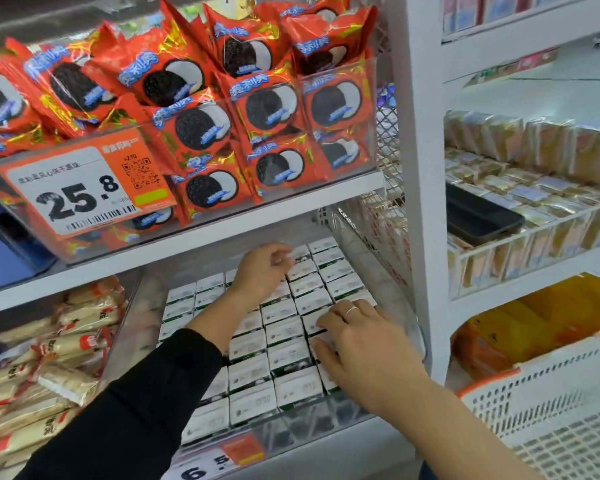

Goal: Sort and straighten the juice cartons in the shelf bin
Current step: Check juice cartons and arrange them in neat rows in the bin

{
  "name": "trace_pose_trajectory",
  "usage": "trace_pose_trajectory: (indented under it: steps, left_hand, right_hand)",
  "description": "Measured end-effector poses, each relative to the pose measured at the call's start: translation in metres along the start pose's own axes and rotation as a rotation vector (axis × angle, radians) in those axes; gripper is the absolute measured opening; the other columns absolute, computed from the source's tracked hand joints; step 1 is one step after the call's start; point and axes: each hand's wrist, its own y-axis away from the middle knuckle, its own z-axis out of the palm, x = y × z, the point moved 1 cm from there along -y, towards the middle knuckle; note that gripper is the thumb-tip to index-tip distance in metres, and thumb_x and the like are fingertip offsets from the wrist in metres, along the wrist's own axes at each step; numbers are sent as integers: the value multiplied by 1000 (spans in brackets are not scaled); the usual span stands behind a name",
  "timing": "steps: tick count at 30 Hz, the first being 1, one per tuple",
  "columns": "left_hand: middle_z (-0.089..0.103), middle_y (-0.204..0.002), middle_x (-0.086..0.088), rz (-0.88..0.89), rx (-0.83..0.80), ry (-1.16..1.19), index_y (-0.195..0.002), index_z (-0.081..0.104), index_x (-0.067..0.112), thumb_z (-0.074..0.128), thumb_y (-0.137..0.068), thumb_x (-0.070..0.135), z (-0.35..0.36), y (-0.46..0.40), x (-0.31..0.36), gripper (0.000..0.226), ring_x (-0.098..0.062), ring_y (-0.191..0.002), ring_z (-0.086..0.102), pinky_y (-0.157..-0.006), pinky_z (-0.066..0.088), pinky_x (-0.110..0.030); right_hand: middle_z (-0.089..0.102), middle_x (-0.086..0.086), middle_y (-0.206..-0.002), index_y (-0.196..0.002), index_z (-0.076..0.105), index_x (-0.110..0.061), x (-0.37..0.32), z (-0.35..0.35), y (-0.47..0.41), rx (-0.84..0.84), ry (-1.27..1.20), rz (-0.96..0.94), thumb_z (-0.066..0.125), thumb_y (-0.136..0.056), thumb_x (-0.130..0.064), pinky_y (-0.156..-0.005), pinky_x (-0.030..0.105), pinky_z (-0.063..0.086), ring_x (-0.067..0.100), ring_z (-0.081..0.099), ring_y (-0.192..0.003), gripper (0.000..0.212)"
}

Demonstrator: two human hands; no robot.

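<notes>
A clear shelf bin on the lower shelf holds several rows of small white and green juice cartons, standing upright with their tops showing. My left hand reaches deep into the bin, its fingers curled down onto cartons in the back rows; what they hold is hidden. My right hand, with a ring on one finger, lies over the cartons in the right column, fingers bent and spread, fingertips touching the carton tops.
Above, a clear bin of red cookie packs overhangs with an orange price tag. Cream snack packs lie left. A white upright stands right, beyond it a wire basket with a black phone and a white crate.
</notes>
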Motion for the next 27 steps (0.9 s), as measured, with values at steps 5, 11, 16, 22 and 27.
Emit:
trace_pose_trajectory:
  steps: [5, 11, 16, 22, 27]
  left_hand:
    - [60, -127, -5, -91, -47, -203, -124, 60, 10, 67, -89, 25, -7, -22, -4, 39, -20, -116, 56, -92, 38, -20]
    - [60, -124, -7, -58, -179, -502, -122, 59, 13, 66, -88, 39, -5, -38, 6, 44, -25, -112, 56, -95, 46, -34]
    - [60, -124, -9, 12, -86, -592, -125, 56, 14, 60, -92, 36, 5, -30, 7, 39, -28, -111, 56, -88, 46, -34]
    - [59, -122, -11, 55, 171, -113, -127, 49, 12, 59, -94, 24, -2, 10, 12, 37, -26, -106, 59, -86, 49, -35]
    - [63, -105, 14, 63, 295, 395, -109, 55, 23, 60, -93, 21, -26, 64, 32, 17, 6, -94, 61, -78, 48, -11]
  right_hand:
    - [54, -6, -124, -122, 54, -28, 1, 2, 1, -9, -8, 0, 30, -97, -47, -99, 30, 36, 18, 46, -115, 40]
    - [53, -6, -125, -124, 52, -27, -1, 0, 0, -10, -15, -5, 30, -97, -45, -99, 31, 36, 18, 45, -116, 39]
    - [54, -3, -125, -123, 53, -26, 0, 0, -1, 0, -11, -24, 31, -96, -44, -98, 32, 37, 20, 46, -116, 40]
    - [53, -6, -126, -126, 51, -28, 1, 1, -3, 32, 3, -28, 30, -97, -44, -98, 29, 36, 16, 44, -116, 39]
    - [56, -11, -124, -128, 51, -32, -2, -1, -6, 195, -113, 86, 42, -95, -45, -84, 25, 44, 11, 49, -114, 37]
